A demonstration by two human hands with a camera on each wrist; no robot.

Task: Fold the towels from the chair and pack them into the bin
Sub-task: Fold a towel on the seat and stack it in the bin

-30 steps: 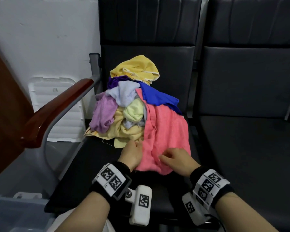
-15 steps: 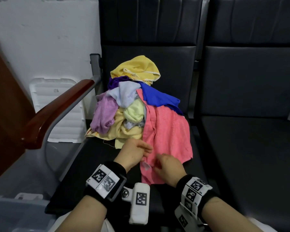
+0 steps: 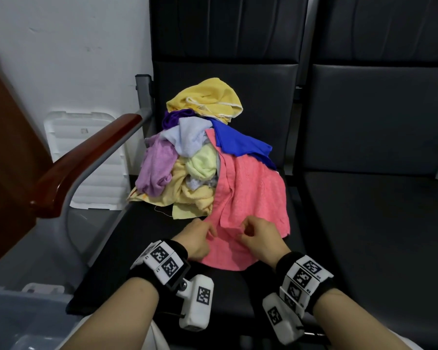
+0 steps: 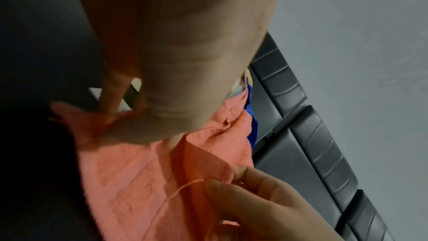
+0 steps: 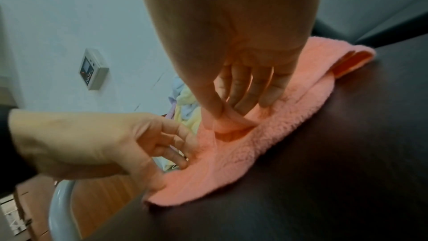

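Note:
A pink towel (image 3: 253, 193) lies spread down the front of a pile of towels (image 3: 187, 157) on the black chair seat (image 3: 137, 248). My left hand (image 3: 208, 231) pinches the towel's left edge near its lower end, as the right wrist view shows of the left hand (image 5: 162, 146). My right hand (image 3: 248, 228) pinches a small fold of the pink towel (image 5: 277, 135) between thumb and fingers (image 5: 243, 98). The left wrist view shows the right hand (image 4: 231, 184) on the pink towel (image 4: 139, 180) beside a loose thread. The grey bin (image 3: 15, 322) sits at the lower left.
A wooden armrest (image 3: 86, 162) on a metal tube borders the seat's left side. A white plastic panel (image 3: 68, 127) leans on the wall behind it. A second black seat (image 3: 377, 236) lies to the right. A wooden board (image 3: 5, 147) stands at far left.
Both hands have shifted a little over the pink towel's near part. Their fingers have curled into pinches on the cloth, and its folds have moved slightly.

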